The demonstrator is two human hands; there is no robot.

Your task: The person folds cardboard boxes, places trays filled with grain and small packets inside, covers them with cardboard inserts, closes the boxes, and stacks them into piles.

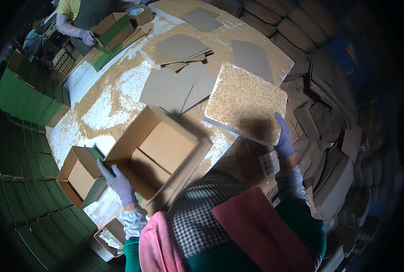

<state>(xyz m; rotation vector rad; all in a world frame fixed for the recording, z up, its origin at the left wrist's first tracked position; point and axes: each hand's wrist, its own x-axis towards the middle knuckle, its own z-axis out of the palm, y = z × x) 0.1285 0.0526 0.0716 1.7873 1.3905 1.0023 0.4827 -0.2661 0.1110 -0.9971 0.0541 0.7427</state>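
My right hand (285, 137), in a lavender glove, grips the right edge of a white slab (246, 102) coated with straw-coloured husks. The slab is tilted and overhangs the table's near edge. My left hand (119, 185), gloved alike, has its fingers apart. It is at the left wall of an open cardboard box (154, 149), between that box and a smaller green-sided open box (81, 176). Whether it presses on either box I cannot tell. Nothing is inside the larger box, which leans over flat cardboard at its right side.
Grey cardboard sheets (178, 85) lie on the husk-strewn white table (100, 114). Green boxes (28, 91) are stacked at left. Across the table, a person's gloved hand (87, 37) holds a green box (115, 32). Cardboard scraps (307, 119) and a small white compartment tray (269, 164) are at right.
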